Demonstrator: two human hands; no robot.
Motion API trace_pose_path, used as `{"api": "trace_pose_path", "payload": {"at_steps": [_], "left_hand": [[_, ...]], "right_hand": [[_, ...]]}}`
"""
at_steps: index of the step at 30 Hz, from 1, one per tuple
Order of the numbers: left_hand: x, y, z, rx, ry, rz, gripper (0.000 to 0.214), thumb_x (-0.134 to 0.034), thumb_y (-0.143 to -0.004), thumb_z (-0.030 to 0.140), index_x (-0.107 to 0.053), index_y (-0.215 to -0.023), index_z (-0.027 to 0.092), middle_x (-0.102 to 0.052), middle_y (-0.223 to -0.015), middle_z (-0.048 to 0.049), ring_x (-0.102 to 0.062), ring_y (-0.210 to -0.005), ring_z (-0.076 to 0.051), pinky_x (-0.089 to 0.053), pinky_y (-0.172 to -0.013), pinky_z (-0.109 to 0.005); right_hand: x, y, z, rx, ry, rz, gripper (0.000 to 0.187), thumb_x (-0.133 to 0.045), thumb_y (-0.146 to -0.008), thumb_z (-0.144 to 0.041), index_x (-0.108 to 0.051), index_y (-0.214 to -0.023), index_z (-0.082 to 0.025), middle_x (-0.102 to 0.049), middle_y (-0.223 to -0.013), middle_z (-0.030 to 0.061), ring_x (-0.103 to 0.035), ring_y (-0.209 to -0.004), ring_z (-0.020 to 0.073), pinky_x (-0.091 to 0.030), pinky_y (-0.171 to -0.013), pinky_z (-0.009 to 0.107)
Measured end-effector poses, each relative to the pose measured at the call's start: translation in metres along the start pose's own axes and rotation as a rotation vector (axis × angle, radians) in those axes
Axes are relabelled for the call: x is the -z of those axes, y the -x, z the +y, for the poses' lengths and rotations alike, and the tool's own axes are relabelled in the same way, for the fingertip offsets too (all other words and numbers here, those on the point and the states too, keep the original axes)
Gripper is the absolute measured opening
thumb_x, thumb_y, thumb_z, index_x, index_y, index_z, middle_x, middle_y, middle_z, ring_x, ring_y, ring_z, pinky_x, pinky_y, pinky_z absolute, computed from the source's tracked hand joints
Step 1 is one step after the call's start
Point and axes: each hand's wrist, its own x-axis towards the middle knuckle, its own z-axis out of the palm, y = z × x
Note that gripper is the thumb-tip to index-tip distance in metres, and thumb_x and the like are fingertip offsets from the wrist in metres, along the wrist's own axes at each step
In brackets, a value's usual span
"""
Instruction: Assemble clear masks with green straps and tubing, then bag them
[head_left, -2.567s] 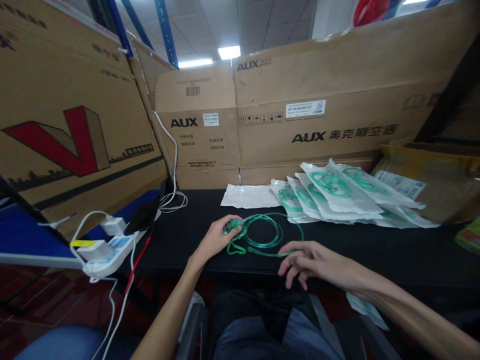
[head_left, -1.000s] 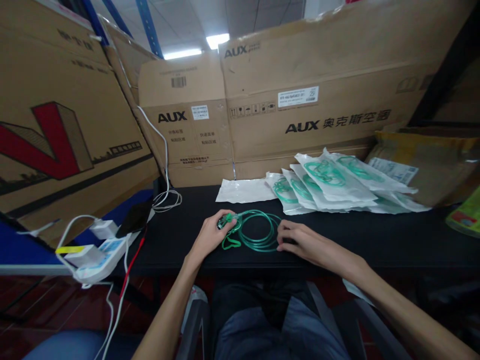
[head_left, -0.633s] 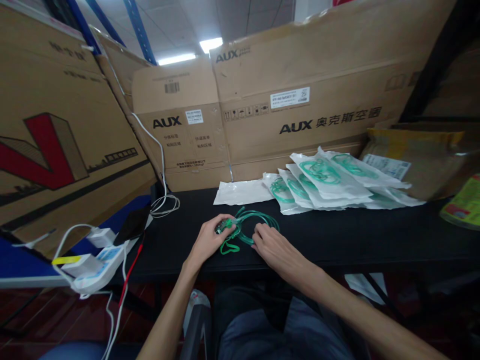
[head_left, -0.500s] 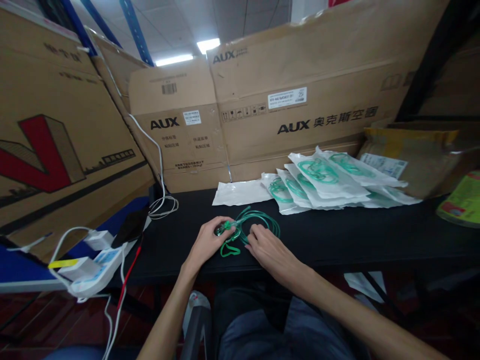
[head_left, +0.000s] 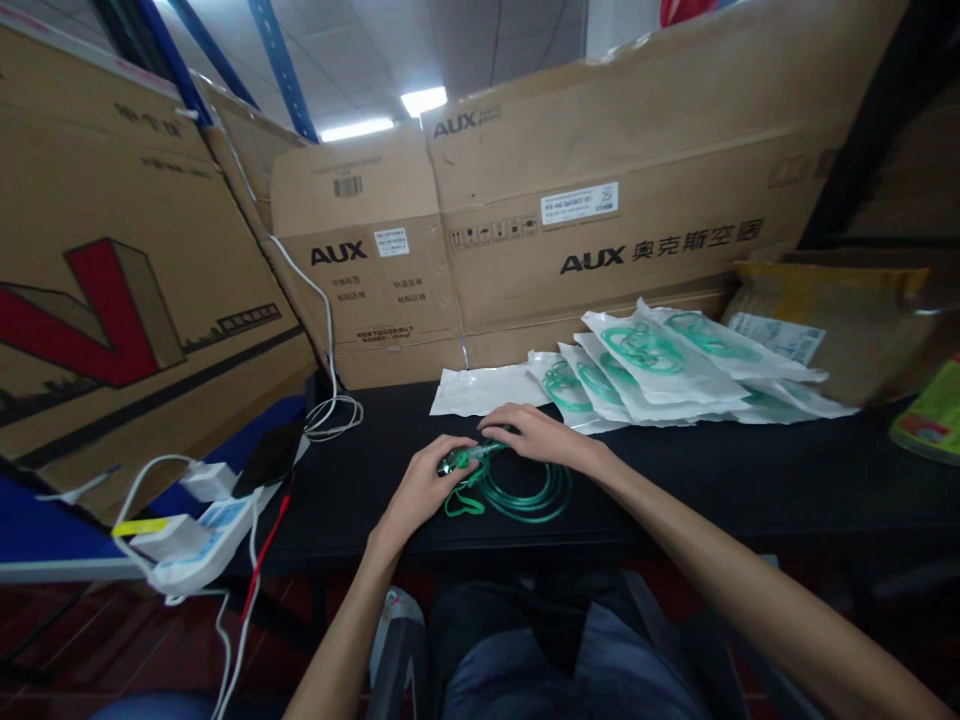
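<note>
In front of me on the black table lies a coil of green tubing (head_left: 529,510), joined to a clear piece with a green fitting (head_left: 463,458) that looks like an oxygen mask. My left hand (head_left: 427,480) is closed round this clear piece, which its fingers partly hide. A green elastic strap (head_left: 466,506) hangs out below those fingers. My right hand (head_left: 529,432) reaches over the top of the coil, its fingers bent down onto the tubing just right of the fitting. Its fingertips are partly hidden.
White packets (head_left: 645,350) with green tubing inside are piled at the back right, beside a flat white packet (head_left: 480,388). Cardboard (head_left: 600,270) walls the back. A power strip (head_left: 206,545) with cables sits left. A brown parcel (head_left: 862,330) stands at right.
My right hand has moved from the coil's near side up and over its far side, to the tubing by the fitting. The coil now lies lower. My left hand keeps its hold.
</note>
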Motion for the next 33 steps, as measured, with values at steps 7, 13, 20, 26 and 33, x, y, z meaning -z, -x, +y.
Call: {"api": "trace_pose_path", "payload": {"at_steps": [7, 13, 20, 26, 33], "left_hand": [[-0.001, -0.001, -0.001, -0.002, -0.007, 0.036, 0.028, -0.062, -0.097, 0.036, -0.068, -0.121, 0.025, -0.07, -0.117, -0.0059, -0.065, -0.11, -0.022, -0.048, -0.097, -0.033], [-0.002, -0.004, -0.005, 0.022, -0.027, 0.006, 0.029, -0.066, -0.094, 0.04, -0.07, -0.117, 0.024, -0.074, -0.115, -0.0048, -0.069, -0.107, -0.023, -0.051, -0.094, -0.032], [-0.005, -0.005, -0.007, -0.014, -0.056, 0.012, 0.02, -0.067, -0.093, 0.031, -0.07, -0.11, 0.022, -0.075, -0.106, -0.0035, -0.07, -0.097, -0.021, -0.051, -0.09, -0.03], [-0.006, -0.003, -0.002, -0.067, -0.08, 0.035, 0.022, -0.056, -0.092, 0.015, -0.068, -0.11, 0.022, -0.071, -0.111, -0.005, -0.066, -0.106, -0.021, -0.048, -0.097, -0.032], [-0.002, -0.001, 0.004, 0.054, -0.126, 0.041, 0.017, -0.06, -0.093, 0.029, -0.072, -0.101, 0.021, -0.075, -0.091, -0.0011, -0.069, -0.083, -0.019, -0.051, -0.08, -0.029]], "right_hand": [[-0.014, 0.006, -0.005, 0.015, -0.089, -0.012, 0.021, -0.057, -0.102, -0.028, -0.073, -0.111, -0.017, -0.078, -0.106, 0.0086, -0.072, -0.1, 0.0211, -0.052, -0.091, 0.03], [-0.026, 0.008, -0.008, 0.037, -0.02, -0.017, 0.017, -0.054, -0.103, -0.023, -0.069, -0.108, -0.016, -0.073, -0.102, 0.0093, -0.069, -0.096, 0.0205, -0.049, -0.086, 0.029], [-0.029, 0.009, -0.006, 0.065, 0.109, -0.027, 0.013, -0.056, -0.101, -0.015, -0.069, -0.098, -0.014, -0.072, -0.09, 0.0103, -0.065, -0.084, 0.0219, -0.043, -0.078, 0.031], [-0.032, 0.008, -0.006, 0.068, 0.116, -0.008, 0.016, -0.054, -0.101, -0.013, -0.07, -0.098, -0.014, -0.074, -0.093, 0.0103, -0.067, -0.086, 0.0216, -0.044, -0.08, 0.031], [-0.034, 0.007, -0.006, 0.104, 0.092, -0.01, 0.02, -0.052, -0.103, -0.017, -0.07, -0.095, -0.016, -0.073, -0.09, 0.0082, -0.064, -0.084, 0.0206, -0.045, -0.079, 0.03]]}}
